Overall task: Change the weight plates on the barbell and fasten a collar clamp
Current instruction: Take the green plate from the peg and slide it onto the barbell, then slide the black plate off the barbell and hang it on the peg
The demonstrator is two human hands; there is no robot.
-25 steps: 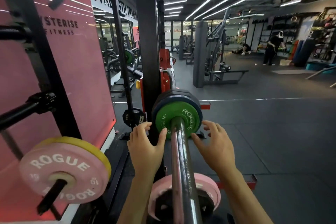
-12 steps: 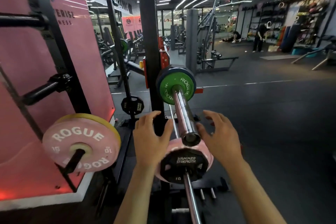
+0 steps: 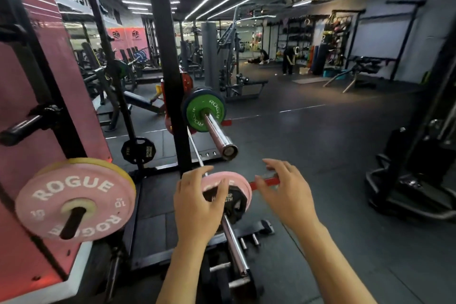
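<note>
Green plate (image 3: 202,112) sits on barbell sleeve (image 3: 218,133), no collar visible. Left hand (image 3: 197,201) and right hand (image 3: 287,194) hover below it over pink plates (image 3: 223,180), fingers spread, gripping nothing.

Barbell sleeve (image 3: 218,134) is sitting racked on the black upright (image 3: 170,86), carrying a green Rogue plate (image 3: 202,113) with a darker plate behind it — outer end bare. Storage peg (image 3: 71,223) on the left is holding a pink Rogue plate (image 3: 74,201) with a yellow plate (image 3: 98,161) behind. Dark rubber floor (image 3: 320,155) is bearing the rack base.
</note>
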